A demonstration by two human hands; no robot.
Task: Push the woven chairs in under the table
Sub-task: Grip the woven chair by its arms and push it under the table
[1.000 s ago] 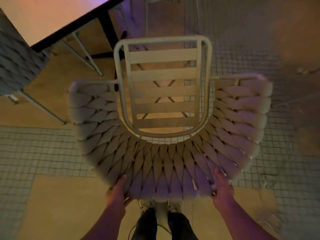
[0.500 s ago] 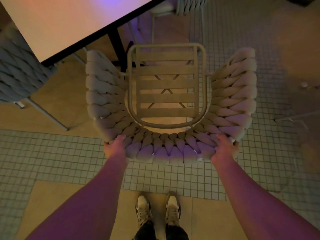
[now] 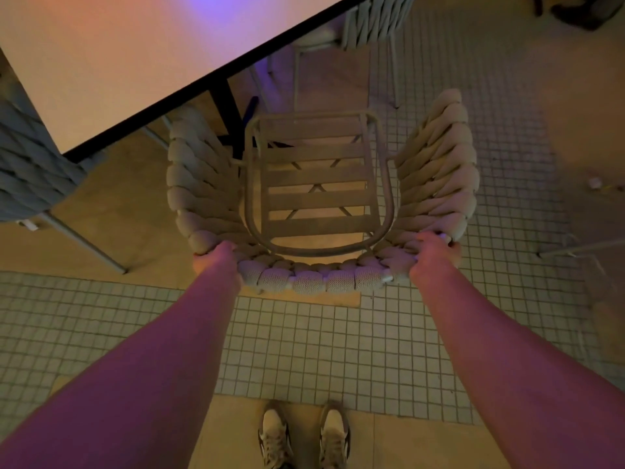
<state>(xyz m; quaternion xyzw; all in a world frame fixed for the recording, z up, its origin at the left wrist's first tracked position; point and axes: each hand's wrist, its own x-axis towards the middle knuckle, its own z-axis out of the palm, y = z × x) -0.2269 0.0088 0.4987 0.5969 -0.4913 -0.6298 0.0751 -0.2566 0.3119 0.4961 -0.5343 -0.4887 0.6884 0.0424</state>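
I'm standing over the woven chair [image 3: 321, 198], which is sitting in the middle of the frame, and I'm gripping the top of its curved back with both hands. My left hand [image 3: 214, 253] is closed around the thick braided rim at the left end of the back, and my right hand [image 3: 434, 248] is wrapped shut on the same rim over on the right. Both arms are stretching out nearly straight from the bottom corners.

The slatted seat [image 3: 316, 184] is facing away from me, toward the table [image 3: 118, 55] that's filling the upper left of the frame. The chair's left arm is lying right by the table's dark edge, but the seat itself is sitting out in the open, beside the black table leg [image 3: 226, 110].

Another woven chair [image 3: 30, 164], greyer looking, is poking in at the left edge, partly under the table. A third one [image 3: 375, 18] is showing at the top, beyond the table's far corner.

My sneakers [image 3: 304, 438] are showing at the bottom centre, planted on a plain patch of the tiled floor [image 3: 321, 350], well back from the chair.
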